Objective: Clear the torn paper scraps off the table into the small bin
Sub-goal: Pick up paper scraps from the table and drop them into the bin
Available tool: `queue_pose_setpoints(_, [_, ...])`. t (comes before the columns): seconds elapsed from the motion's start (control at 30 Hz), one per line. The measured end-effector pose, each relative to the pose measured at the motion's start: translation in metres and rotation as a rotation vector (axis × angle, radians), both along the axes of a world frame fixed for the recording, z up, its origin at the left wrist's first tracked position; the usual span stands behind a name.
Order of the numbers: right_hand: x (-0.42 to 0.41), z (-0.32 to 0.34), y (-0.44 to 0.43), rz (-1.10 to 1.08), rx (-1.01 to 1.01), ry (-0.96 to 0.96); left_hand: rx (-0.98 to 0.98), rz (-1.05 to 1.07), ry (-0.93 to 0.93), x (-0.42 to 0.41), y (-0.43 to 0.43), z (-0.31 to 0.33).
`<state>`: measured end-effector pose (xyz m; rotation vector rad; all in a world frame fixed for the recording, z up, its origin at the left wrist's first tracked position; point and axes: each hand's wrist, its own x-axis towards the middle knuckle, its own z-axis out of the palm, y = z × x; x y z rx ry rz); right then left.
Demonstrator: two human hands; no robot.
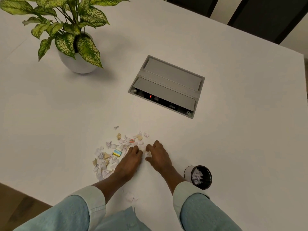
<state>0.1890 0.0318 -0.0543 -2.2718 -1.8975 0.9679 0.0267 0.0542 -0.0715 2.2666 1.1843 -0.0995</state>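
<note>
Torn paper scraps point(106, 157), white, tan and a few printed in colour, lie scattered on the white table point(50, 114) in front of me. My left hand point(130, 160) rests palm down at the right edge of the pile, fingers bent onto scraps. My right hand point(158, 155) is just beside it, its fingertips pinching a small white scrap point(147, 153). A small black mesh bin point(200, 177) stands to the right of my right wrist, with white scraps inside. A few more scraps point(130, 196) lie near the table's front edge between my forearms.
A potted plant point(78, 59) in a round white pot stands at the back left. A grey cable box point(166, 85) is set into the tabletop behind the pile, one flap open. Dark chairs point(266, 17) stand beyond the far edge.
</note>
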Motion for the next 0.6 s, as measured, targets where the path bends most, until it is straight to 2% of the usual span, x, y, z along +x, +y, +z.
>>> queue_pose_setpoints(0.13, [-0.004, -0.003, -0.016, -0.073, 0.043, 0.045, 0.006, -0.026, 0.048, -0.005, -0.001, -0.003])
queue_pose_setpoints(0.37, [-0.002, 0.011, -0.039, -0.459, 0.144, 0.217, -0.027, 0.213, -0.085, -0.009, -0.006, 0.009])
queue_pose_setpoints(0.6, [0.018, 0.053, -0.088, -0.604, 0.352, 0.294, -0.116, 0.459, -0.372, 0.023, -0.029, 0.045])
